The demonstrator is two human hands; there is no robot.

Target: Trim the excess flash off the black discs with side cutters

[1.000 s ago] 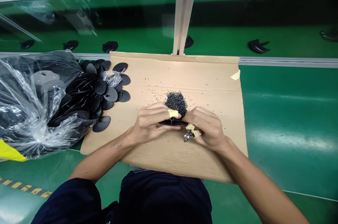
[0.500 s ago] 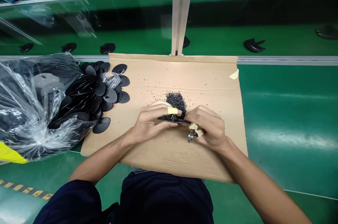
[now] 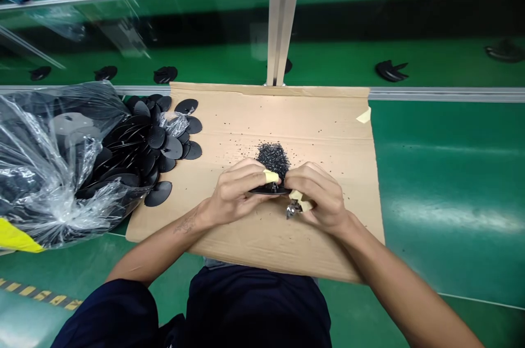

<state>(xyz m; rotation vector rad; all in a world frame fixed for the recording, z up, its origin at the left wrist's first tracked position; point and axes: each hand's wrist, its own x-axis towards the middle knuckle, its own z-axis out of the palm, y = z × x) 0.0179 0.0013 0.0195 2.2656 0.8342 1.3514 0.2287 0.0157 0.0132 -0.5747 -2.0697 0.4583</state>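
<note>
My left hand [image 3: 244,189], yellow tape round one finger, pinches a thin black disc [image 3: 262,190] by its left side, just in front of a heap of small black bits [image 3: 273,157]. At the disc's right edge, the fingers of my right hand [image 3: 320,195] are closed and touch or nearly touch it. A small shiny metal tool [image 3: 292,209] sticks out below those fingers, beside pale yellow tape; most of it is hidden, so its kind is unclear. The disc is tilted and seen almost edge-on.
A cardboard sheet [image 3: 246,238] lies under my hands, with black specks scattered on it. On the left a clear plastic bag [image 3: 61,195] spills many black discs [image 3: 156,137]. Behind the board stands a metal post [image 3: 283,19]. Black parts [image 3: 391,70] sit on the green belt beyond.
The disc has dipped slightly and turned a little between my hands. My right hand and the metal tool have shifted slightly left, closer to my left hand. Black parts on the belt moved slightly left.
</note>
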